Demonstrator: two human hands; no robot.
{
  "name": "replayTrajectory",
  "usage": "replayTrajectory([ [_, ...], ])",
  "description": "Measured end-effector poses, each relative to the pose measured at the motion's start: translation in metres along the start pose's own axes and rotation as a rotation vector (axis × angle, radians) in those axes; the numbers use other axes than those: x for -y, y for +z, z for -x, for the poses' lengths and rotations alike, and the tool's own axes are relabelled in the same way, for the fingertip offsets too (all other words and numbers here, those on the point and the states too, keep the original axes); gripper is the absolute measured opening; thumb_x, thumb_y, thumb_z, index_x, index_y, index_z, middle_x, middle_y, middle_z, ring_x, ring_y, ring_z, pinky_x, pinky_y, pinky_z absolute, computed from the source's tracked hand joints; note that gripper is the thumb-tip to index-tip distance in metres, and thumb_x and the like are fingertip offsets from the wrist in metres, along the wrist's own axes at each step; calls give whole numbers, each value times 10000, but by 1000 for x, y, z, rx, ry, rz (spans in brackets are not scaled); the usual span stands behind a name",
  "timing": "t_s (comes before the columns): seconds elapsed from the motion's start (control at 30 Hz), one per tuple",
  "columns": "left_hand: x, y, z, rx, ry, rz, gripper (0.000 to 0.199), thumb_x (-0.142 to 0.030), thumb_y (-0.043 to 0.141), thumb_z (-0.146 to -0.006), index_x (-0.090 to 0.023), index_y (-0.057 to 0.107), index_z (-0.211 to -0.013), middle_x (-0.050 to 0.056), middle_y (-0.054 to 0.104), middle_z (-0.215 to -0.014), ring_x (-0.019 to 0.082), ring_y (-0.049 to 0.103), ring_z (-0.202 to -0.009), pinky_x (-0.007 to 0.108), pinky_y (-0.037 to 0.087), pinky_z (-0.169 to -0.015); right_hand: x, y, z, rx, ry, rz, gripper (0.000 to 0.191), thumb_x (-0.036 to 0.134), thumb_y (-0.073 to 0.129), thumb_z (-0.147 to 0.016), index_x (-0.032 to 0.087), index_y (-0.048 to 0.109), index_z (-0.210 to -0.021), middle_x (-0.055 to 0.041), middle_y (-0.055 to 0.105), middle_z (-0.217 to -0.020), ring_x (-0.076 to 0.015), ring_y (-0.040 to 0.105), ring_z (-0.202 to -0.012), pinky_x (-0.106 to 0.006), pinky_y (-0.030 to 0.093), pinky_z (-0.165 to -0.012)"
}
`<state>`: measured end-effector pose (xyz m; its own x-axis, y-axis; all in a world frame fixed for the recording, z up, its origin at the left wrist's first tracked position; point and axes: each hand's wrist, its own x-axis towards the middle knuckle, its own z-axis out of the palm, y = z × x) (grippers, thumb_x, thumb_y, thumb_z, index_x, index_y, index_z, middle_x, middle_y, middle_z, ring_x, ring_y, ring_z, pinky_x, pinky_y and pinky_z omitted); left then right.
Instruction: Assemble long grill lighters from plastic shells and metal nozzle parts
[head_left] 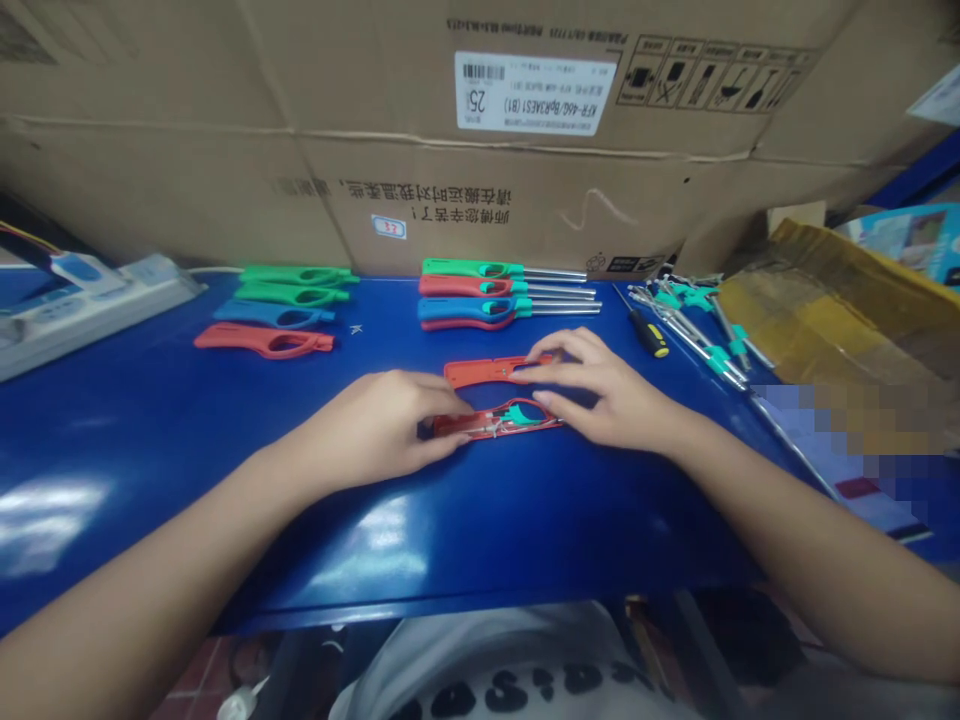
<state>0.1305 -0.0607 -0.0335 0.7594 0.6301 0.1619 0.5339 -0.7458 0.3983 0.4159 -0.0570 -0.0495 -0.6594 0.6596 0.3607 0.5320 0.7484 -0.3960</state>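
Observation:
Near the middle of the table, an open red lighter shell half [495, 434] lies with its inside up. It carries a green trigger [519, 413], thin wires and small parts. My left hand [397, 425] grips its left end between thumb and fingers. Just behind it lies the matching red shell cover [476, 373]. My right hand [592, 390] has its fingers curled over that cover's right end, while the thumb rests at the right end of the open half. The right fingertips partly hide both pieces.
Several assembled lighters [472, 285] lie behind my hands. Empty-looking lighter shells [270, 340] sit at the left, by a power strip [97, 300]. To the right are a screwdriver [646, 328], metal tubes with green triggers [716, 355] and a taped package [847, 310]. A cardboard sheet [225, 120] stands behind.

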Motion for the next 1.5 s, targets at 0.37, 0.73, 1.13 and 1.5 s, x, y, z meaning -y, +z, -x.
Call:
replayTrajectory([
  [0.37, 6, 6, -2, 41, -33, 129, 166, -261, 687, -910, -210, 790, -1030, 44, 765, -949, 163, 707, -799, 256, 533, -745, 23, 2, 10, 392, -124, 227, 484, 352, 571, -976, 234, 543, -1445, -156, 267, -1650, -343, 357, -1458, -593, 298, -1166],
  [0.73, 6, 8, -4, 12, -27, 159, 129, -252, 717, -889, -209, 804, -973, 35, 754, -870, 148, 697, -740, 256, 532, -695, 45, 12, 10, 412, -71, 268, 544, 373, 532, -987, 60, 537, -1431, -250, 357, -1583, -371, 367, -1464, -566, 339, -1179],
  [1.13, 5, 8, -1, 23, -53, 108, 113, -246, 698, -889, -198, 785, -941, 28, 746, -882, 150, 685, -739, 263, 526, -700, -7, 8, 6, -39, 126, 236, 293, 118, 539, -918, 223, 723, -1120, -112, 644, -1292, -296, 581, -1192, -517, 459, -993],
  [1.5, 4, 14, -3, -49, -51, 53, 156, -299, 673, -921, -181, 766, -962, 34, 724, -888, 153, 673, -757, 263, 522, -692, -27, 4, 1, -92, 293, 31, 84, 272, 623, -900, 199, 659, -879, -76, 679, -984, -213, 657, -851, -374, 520, -782],
])
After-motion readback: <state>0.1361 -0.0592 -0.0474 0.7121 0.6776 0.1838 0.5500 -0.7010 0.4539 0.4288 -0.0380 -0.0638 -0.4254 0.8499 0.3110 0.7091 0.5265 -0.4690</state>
